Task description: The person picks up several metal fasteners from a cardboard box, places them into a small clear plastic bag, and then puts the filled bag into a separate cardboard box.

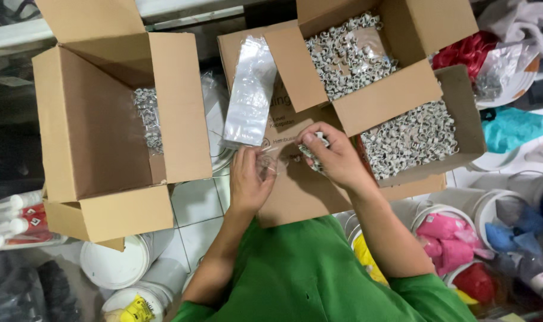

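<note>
My right hand (337, 156) is closed on a handful of small grey-white ring-shaped pieces (312, 154), just left of a shallow box (465, 113) full of the same pieces. My left hand (247, 179) holds a small clear plastic bag (270, 162) at its mouth, right beside the right hand. Both hands hover over a flat brown cardboard sheet (301, 191). A stack of clear plastic bags (250, 89) lies on the cardboard above my left hand.
A second open box (397, 89) of ring pieces stands at the top centre. A large open carton (98, 125) at left holds filled bags (149, 119). White buckets (113, 262) sit on the tiled floor; tubs of coloured cloth (447, 238) are at right.
</note>
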